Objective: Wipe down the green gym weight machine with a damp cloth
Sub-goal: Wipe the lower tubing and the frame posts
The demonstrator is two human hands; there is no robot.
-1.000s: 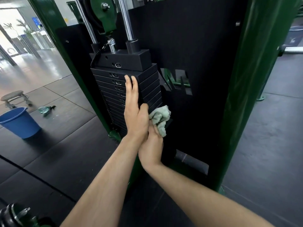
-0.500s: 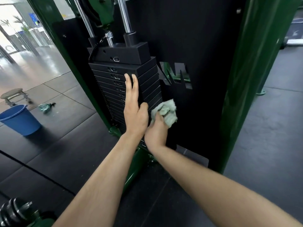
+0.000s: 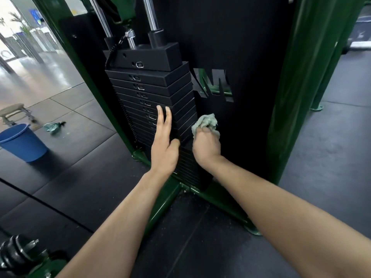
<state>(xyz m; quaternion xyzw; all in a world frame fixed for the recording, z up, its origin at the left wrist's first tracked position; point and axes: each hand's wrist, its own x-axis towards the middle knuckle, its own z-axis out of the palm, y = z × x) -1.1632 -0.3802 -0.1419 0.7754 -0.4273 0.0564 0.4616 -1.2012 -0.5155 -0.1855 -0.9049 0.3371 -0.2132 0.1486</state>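
I see a gym floor [image 3: 331, 157] of dark rubber tiles with a fine grain, seams running between them; farther left it turns to glossy grey flooring by bright windows. The machine [image 3: 313, 81] has a glossy green steel frame, its base rails bolted to the tiles, and a flat matte black panel [image 3: 241, 47] with cut-out letters. In front of the panel stands the stack [image 3: 152, 91] of black rectangular plates, each with a small pin slot, and two chrome rods [image 3: 150, 15] rise from its top block. My left hand [image 3: 164, 149] lies flat on the stack's front, fingers straight and together, thumb at the corner edge. My right hand [image 3: 206, 145] grips the cloth [image 3: 206, 122], a crumpled pale green rag, held against the stack's right side just beside the panel. On the left tiles sit a round blue plastic bucket [image 3: 22, 143], a second rag [image 3: 53, 126] and a small padded stool [image 3: 14, 112].
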